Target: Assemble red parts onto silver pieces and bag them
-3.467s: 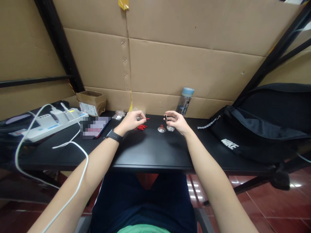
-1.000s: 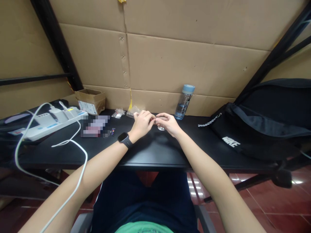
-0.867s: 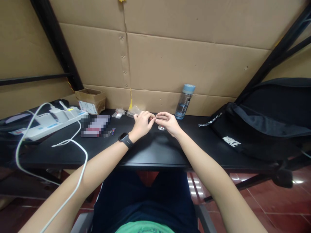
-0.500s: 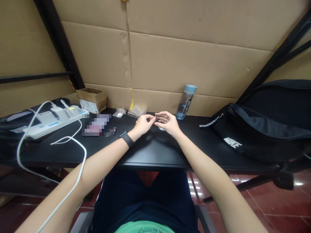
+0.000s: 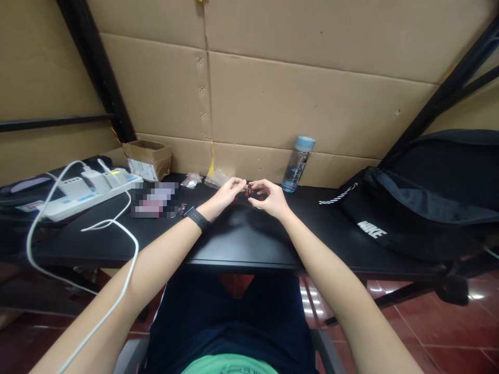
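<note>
A small dark piece with red parts (image 5: 249, 191) is between my two hands, above the black table (image 5: 241, 236). My left hand (image 5: 231, 193) has its thumb and fingers pressed together at the left side of that piece. Curled round its right side is my right hand (image 5: 270, 198), thumb and fingertips closed on it. Small red bits (image 5: 235, 199) show just under my left fingers. Something pale, partly hidden, lies beneath my right hand. What the piece is cannot be made out.
A clear bottle with a blue lid (image 5: 298, 164) stands behind my right hand. Plastic bags (image 5: 217, 178), an open cardboard box (image 5: 149, 158) and a power strip (image 5: 91, 196) with white cables are at the left. A black backpack (image 5: 421, 202) fills the right side.
My left hand has tilted, its fingers now pointing more forward. The dark and red piece between my hands shows more clearly, and red bits have come into view under my left fingers.
</note>
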Motion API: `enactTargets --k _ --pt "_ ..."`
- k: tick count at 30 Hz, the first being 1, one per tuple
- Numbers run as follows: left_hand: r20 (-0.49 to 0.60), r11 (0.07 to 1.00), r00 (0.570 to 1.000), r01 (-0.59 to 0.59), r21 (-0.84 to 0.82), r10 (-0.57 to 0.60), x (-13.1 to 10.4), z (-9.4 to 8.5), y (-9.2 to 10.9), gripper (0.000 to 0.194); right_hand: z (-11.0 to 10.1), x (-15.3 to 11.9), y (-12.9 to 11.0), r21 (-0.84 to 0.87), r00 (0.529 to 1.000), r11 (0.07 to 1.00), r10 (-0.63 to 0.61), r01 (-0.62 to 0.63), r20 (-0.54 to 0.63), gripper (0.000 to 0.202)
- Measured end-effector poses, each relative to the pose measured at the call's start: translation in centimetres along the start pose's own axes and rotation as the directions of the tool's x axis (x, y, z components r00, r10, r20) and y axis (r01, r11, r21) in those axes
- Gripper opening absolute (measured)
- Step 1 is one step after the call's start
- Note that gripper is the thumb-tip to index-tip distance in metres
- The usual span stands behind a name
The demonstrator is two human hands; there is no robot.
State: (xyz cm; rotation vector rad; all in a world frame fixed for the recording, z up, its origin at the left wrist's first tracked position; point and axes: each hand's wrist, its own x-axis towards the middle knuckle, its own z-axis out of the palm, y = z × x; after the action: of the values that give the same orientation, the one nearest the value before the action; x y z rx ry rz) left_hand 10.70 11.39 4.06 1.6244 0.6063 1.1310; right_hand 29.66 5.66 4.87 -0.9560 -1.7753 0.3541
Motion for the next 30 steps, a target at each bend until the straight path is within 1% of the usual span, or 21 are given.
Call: enactTargets --k 3,5,7,9,10,13,16,21,25,30 --pt "0.109 0.989 0.991 0.094 -0.110 -0.082 -0.3 -0.4 -0.1 0.046 -0.2 0.0 -0.4 -0.067 0.999 0.997 -0.041 0.042 0.026 0.031" --pt "0.172 0.982 0.981 0.118 -0.150 -0.092 -0.4 -0.5 -0.1 0.053 -0.4 0.0 -0.6 -0.098 0.997 0.993 -0.059 0.063 0.047 0.033" --pt "0.199 0.977 0.977 0.116 -0.178 -0.080 -0.5 -0.5 -0.2 0.055 -0.5 0.0 -0.7 -0.105 0.995 0.991 -0.072 0.079 0.067 0.038" --pt "0.195 0.978 0.978 0.106 -0.182 -0.070 -0.5 -0.4 -0.2 0.056 -0.7 0.0 -0.6 -0.109 0.993 0.989 -0.088 0.096 0.076 0.039" --pt "0.183 0.980 0.981 0.095 -0.177 -0.062 -0.5 -0.4 -0.3 0.057 -0.8 0.1 -0.6 -0.118 0.993 0.988 -0.095 0.103 0.071 0.037" --pt "0.144 0.988 0.989 0.045 -0.146 -0.024 -0.5 -0.5 -0.2 0.056 -1.1 0.2 -0.3 -0.167 0.994 0.980 -0.103 0.106 0.027 0.022" --pt "0.158 0.992 0.987 -0.014 -0.122 0.034 -0.5 -0.6 -0.2 0.055 -1.4 0.3 0.1 -0.213 0.994 0.972 -0.107 0.103 -0.007 0.014" --pt "0.191 0.987 0.972 -0.115 -0.110 0.135 -0.6 -0.4 0.0 0.055 -1.3 0.3 0.4 -0.254 0.993 0.961 -0.119 0.113 -0.006 0.014" --pt "0.193 0.983 0.967 -0.152 -0.101 0.169 -0.6 -0.1 0.3 0.054 -1.1 0.2 0.4 -0.254 0.990 0.957 -0.143 0.138 -0.002 0.012" --pt "0.200 0.980 0.962 -0.169 -0.110 0.188 -0.8 0.1 0.2 0.050 -1.0 0.3 0.3 -0.266 0.982 0.949 -0.185 0.166 -0.047 0.007"
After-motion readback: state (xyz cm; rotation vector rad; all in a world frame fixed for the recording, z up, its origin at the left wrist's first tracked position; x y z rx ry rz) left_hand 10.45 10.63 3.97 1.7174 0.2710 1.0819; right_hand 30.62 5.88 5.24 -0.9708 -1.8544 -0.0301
